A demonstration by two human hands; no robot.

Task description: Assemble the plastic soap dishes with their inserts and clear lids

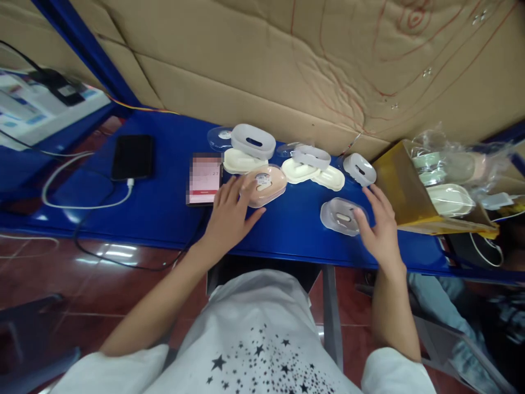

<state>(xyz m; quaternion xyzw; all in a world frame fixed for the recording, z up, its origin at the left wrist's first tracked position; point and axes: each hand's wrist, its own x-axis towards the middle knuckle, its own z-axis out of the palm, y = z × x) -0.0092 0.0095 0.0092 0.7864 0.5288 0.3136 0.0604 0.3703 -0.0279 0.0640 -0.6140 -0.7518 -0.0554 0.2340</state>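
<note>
My left hand (232, 215) lies with its fingers spread at the left edge of a pink oval soap dish (273, 192) with a clear cover and a label. My right hand (380, 232) is open, its thumb at the right end of a grey soap dish (336, 214) under a clear cover. Its fingertips come close to a small grey oval holder (360, 168). Behind stand two more grey slotted holders, a larger one (254, 141) and another (312, 157). Cream oval trays (241, 162) lie in front of them, and a clear lid (219, 139) sits at the back.
A phone with a lit screen (205, 178) lies left of my left hand. Further left are a black device (132, 157) and its white cable (82, 207). At right, an open carton (404, 186) holds bagged dishes. Cardboard (246, 71) walls the back. Another person's leg (441, 314) shows at lower right.
</note>
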